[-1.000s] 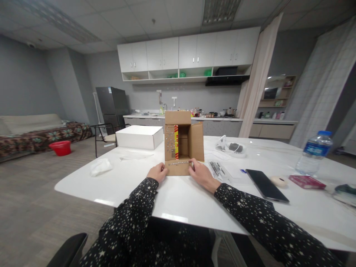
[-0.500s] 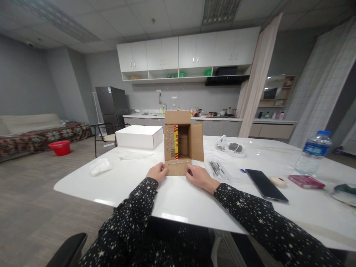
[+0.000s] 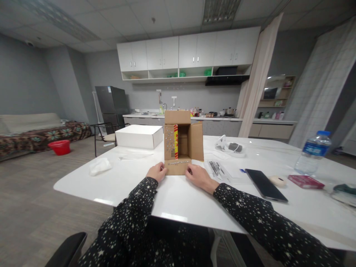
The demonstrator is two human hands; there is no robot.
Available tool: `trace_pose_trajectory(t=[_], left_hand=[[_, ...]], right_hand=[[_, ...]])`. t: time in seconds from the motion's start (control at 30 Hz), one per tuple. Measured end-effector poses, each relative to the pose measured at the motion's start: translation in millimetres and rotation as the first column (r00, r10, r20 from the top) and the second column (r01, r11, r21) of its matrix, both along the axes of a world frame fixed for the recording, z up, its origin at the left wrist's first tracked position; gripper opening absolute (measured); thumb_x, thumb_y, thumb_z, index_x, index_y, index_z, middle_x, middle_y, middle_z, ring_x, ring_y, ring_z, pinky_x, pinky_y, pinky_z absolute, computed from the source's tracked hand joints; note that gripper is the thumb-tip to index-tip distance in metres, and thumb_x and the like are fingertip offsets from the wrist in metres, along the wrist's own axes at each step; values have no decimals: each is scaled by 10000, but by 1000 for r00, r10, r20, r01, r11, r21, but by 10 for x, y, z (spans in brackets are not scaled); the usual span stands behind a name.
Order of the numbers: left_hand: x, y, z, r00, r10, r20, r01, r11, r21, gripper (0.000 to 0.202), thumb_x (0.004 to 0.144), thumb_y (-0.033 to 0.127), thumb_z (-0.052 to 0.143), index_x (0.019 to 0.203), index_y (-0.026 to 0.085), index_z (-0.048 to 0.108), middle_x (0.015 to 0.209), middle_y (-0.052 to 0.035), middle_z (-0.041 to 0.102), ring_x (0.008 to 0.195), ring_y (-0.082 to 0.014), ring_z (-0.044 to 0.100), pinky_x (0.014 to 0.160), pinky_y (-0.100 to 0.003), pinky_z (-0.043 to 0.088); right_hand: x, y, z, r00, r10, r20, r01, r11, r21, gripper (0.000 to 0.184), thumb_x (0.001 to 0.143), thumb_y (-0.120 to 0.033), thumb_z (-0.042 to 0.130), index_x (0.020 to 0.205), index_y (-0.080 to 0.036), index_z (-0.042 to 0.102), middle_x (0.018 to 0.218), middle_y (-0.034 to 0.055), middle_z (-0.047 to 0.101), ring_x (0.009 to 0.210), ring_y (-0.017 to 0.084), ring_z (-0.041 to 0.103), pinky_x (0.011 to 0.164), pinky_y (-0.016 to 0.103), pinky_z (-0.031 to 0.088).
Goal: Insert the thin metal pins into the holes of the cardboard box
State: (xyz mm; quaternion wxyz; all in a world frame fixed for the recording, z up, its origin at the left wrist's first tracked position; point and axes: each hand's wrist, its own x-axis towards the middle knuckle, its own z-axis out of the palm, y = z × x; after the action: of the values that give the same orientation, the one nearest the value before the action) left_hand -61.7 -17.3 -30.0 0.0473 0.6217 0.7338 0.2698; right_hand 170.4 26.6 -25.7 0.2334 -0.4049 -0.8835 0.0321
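An open cardboard box (image 3: 183,135) lies on its side in front of me, its opening facing me and its flaps spread. My left hand (image 3: 156,172) is closed at the left edge of the lower flap (image 3: 176,170). On the opposite edge, the curled fingers of my right hand (image 3: 200,177) grip the same flap. A row of small pale beads or dots (image 3: 180,162) runs across this flap. More pale spots are scattered over the left flap (image 3: 169,141), beside a red and yellow printed strip (image 3: 176,142). The fingertips are partly hidden.
On the white table (image 3: 130,185), a white box (image 3: 139,136) and a crumpled tissue (image 3: 100,166) are at left. To the right lie a bag of slim tools (image 3: 218,170), a phone (image 3: 265,184), a pink box (image 3: 306,181), a water bottle (image 3: 313,152) and a white strapped item (image 3: 230,147).
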Motion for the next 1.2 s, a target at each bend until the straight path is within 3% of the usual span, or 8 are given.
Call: trace_pose_trajectory(t=[0.33, 0.6, 0.93, 1.2], left_hand=[[-11, 5, -8, 1000, 0, 2, 0, 1000, -1, 143, 784, 327, 454, 761, 211, 535, 708, -24, 622, 709, -191, 566, 640, -276, 372], [-14, 4, -11, 1000, -7, 4, 7, 1000, 1, 156, 787, 334, 451, 776, 211, 548, 729, -30, 636, 718, -190, 572, 646, -272, 379], [-25, 24, -32, 1000, -4, -7, 4, 1000, 5, 162, 783, 342, 444, 768, 211, 539, 736, -39, 638, 731, -203, 579, 664, -284, 386], [-21, 28, -33, 1000, -4, 11, 4, 1000, -3, 155, 781, 340, 449, 770, 213, 538, 732, -36, 635, 747, -203, 578, 676, -284, 395]], right_hand=[[6, 45, 37, 988, -55, -147, 60, 998, 32, 126, 897, -196, 425, 997, -176, 499, 905, 62, 631, 768, 157, 563, 654, 257, 328], [-43, 137, -23, 965, -97, -246, 84, 994, -65, 193, 929, -234, 411, 1093, -163, 484, 800, 52, 629, 739, 172, 578, 644, 254, 334], [-88, 249, -88, 930, -102, -353, 65, 991, -117, 167, 903, -245, 432, 1031, -168, 507, 741, 23, 607, 665, 162, 551, 603, 252, 327], [-91, 224, -57, 938, -107, -330, 78, 992, -98, 155, 921, -251, 426, 1030, -163, 495, 746, 29, 611, 675, 162, 555, 613, 254, 331]])
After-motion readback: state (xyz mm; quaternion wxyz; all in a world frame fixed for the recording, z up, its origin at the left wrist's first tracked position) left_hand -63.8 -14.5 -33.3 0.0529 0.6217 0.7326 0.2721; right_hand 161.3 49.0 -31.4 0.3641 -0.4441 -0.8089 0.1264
